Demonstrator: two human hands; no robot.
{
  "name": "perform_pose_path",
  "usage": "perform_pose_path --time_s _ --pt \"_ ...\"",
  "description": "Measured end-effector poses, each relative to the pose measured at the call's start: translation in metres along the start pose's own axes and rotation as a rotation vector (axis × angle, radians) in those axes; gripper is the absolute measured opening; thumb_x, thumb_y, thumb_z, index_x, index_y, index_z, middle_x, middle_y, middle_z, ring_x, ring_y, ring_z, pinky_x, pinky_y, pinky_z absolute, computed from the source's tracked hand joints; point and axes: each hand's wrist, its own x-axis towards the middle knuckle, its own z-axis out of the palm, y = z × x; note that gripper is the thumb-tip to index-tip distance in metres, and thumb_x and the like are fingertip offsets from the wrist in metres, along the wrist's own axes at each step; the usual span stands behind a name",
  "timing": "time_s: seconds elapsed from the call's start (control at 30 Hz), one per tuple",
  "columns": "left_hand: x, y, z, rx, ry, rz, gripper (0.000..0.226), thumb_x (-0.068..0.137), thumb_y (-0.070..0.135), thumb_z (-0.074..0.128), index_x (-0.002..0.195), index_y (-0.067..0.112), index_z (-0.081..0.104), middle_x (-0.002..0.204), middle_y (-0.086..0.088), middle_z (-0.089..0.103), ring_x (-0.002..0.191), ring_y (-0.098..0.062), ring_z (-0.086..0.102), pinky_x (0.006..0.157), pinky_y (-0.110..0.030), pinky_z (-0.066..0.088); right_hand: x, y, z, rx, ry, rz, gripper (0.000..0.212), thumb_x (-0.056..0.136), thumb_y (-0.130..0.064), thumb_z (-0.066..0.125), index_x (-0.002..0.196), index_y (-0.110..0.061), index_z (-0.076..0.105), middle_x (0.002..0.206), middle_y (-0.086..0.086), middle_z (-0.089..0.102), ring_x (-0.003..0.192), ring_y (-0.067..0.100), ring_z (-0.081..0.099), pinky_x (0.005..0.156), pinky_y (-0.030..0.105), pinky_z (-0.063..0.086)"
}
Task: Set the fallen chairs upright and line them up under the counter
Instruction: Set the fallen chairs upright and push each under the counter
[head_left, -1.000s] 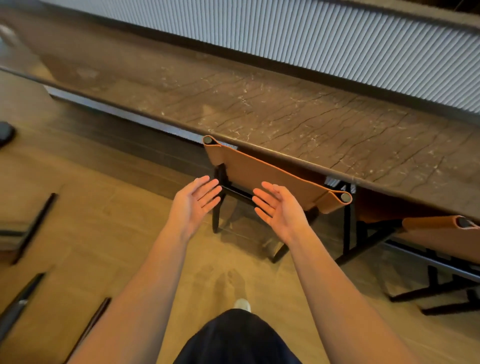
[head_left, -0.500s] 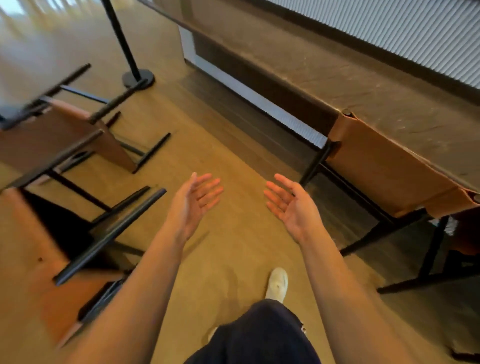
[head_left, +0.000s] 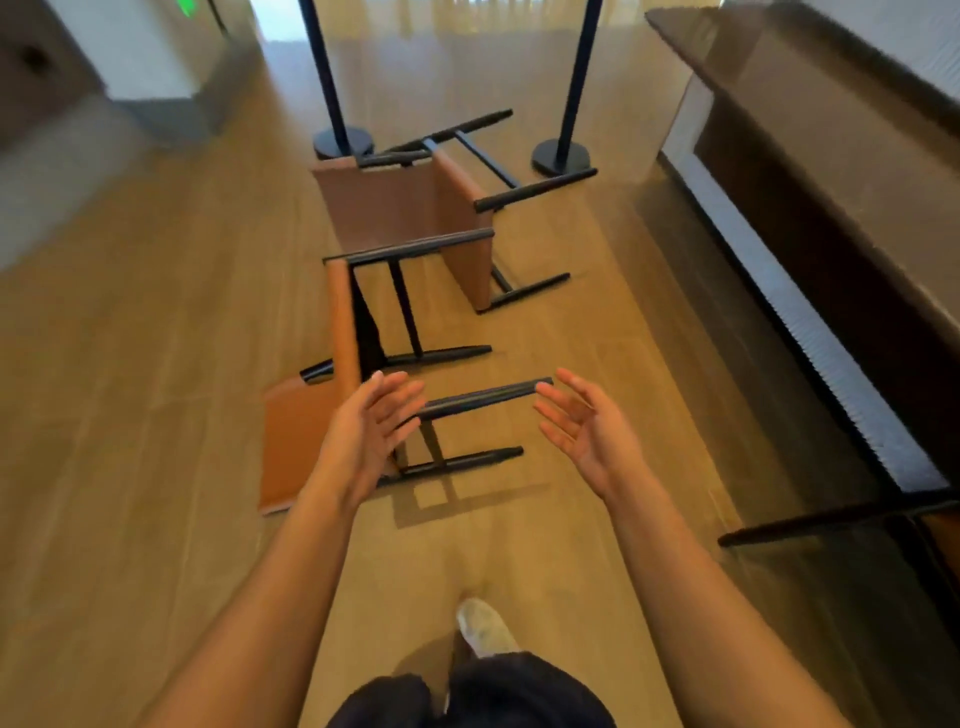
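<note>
Head view: your left hand (head_left: 363, 436) and right hand (head_left: 587, 436) are released, fingers spread, holding nothing. The near fallen chair (head_left: 296, 441) lies just past your fingertips, its black leg (head_left: 483, 397) between them; the counter (head_left: 831, 130) is to their right. Lifted by that leg alone, it may twist into the far chair (head_left: 395, 208).

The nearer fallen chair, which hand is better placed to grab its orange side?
Probably left: the left hand hovers open by the orange panels of the nearer fallen chair, while the right hand, also open, is out at the tip of the raised black leg.
</note>
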Motion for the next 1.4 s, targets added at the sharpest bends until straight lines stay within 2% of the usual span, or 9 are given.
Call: perform_pose_path --time_s 0.2,0.4,0.53,0.63,0.77,0.93,1.17,1.4 --pt "0.004 0.032 -0.068 -0.128 0.219 0.080 0.029 0.099 0.032 0.042 0.112 0.014 0.061 0.112 -0.006 0.070 0.105 -0.020 0.065 0.089 -0.036 0.049 0.047 0.009 0.079 -0.159 -0.164 0.077 0.025 0.099 -0.032 0.048 0.119 -0.022 0.060 0.114 0.006 0.069 0.103 0.018 0.065 0.076 0.030 0.049" --pt "-0.009 0.051 -0.143 -0.262 0.307 0.100 0.030 0.099 0.032 0.040 0.110 0.013 0.062 0.106 -0.004 0.073 0.109 -0.021 0.062 0.088 -0.036 0.049 0.066 0.032 0.164 -0.309 -0.269 0.121 0.024 0.098 -0.033 0.051 0.116 -0.023 0.062 0.113 0.004 0.071 0.107 0.019 0.065 0.078 0.032 0.049" --pt "-0.012 0.070 -0.193 -0.277 0.332 0.128 0.033 0.100 0.032 0.040 0.111 0.012 0.064 0.120 -0.006 0.067 0.114 -0.020 0.061 0.098 -0.039 0.043 0.074 0.064 0.217 -0.338 -0.284 0.123 0.021 0.098 -0.032 0.051 0.114 -0.024 0.062 0.115 0.002 0.069 0.106 0.018 0.064 0.077 0.032 0.049" --pt "-0.013 0.092 -0.237 -0.266 0.334 0.137 0.032 0.100 0.031 0.040 0.110 0.012 0.065 0.120 -0.006 0.066 0.115 -0.020 0.060 0.102 -0.041 0.041 0.074 0.096 0.262 -0.335 -0.265 0.111 0.025 0.099 -0.032 0.050 0.121 -0.024 0.058 0.116 0.002 0.069 0.106 0.019 0.064 0.078 0.032 0.050" --pt "-0.024 0.130 -0.305 -0.240 0.329 0.155 0.032 0.099 0.030 0.041 0.110 0.011 0.064 0.117 -0.007 0.068 0.109 -0.019 0.064 0.096 -0.039 0.047 0.063 0.142 0.318 -0.289 -0.264 0.121 0.020 0.099 -0.033 0.050 0.115 -0.027 0.060 0.111 0.000 0.072 0.104 0.018 0.067 0.081 0.033 0.051" --pt "-0.033 0.185 -0.389 -0.199 0.327 0.167 0.032 0.100 0.030 0.038 0.109 0.012 0.063 0.120 -0.006 0.065 0.116 -0.019 0.059 0.095 -0.037 0.046 0.053 0.193 0.379 -0.239 -0.214 0.144 0.021 0.099 -0.034 0.049 0.114 -0.026 0.061 0.107 -0.001 0.074 0.102 0.018 0.068 0.083 0.034 0.052" --pt "-0.002 0.232 -0.447 -0.195 0.294 0.148 0.031 0.100 0.028 0.037 0.109 0.012 0.063 0.120 -0.007 0.064 0.119 -0.021 0.057 0.099 -0.038 0.042 0.077 0.216 0.456 -0.233 -0.202 0.133 0.026 0.099 -0.032 0.047 0.120 -0.023 0.060 0.109 0.000 0.073 0.104 0.019 0.067 0.080 0.034 0.051" --pt "0.061 0.278 -0.489 -0.157 0.290 0.109 0.030 0.101 0.026 0.038 0.110 0.011 0.063 0.119 -0.007 0.064 0.123 -0.024 0.054 0.101 -0.039 0.041 0.134 0.219 0.528 -0.248 -0.150 0.107 0.021 0.100 -0.029 0.048 0.117 -0.025 0.060 0.116 0.000 0.068 0.106 0.016 0.064 0.080 0.032 0.051"
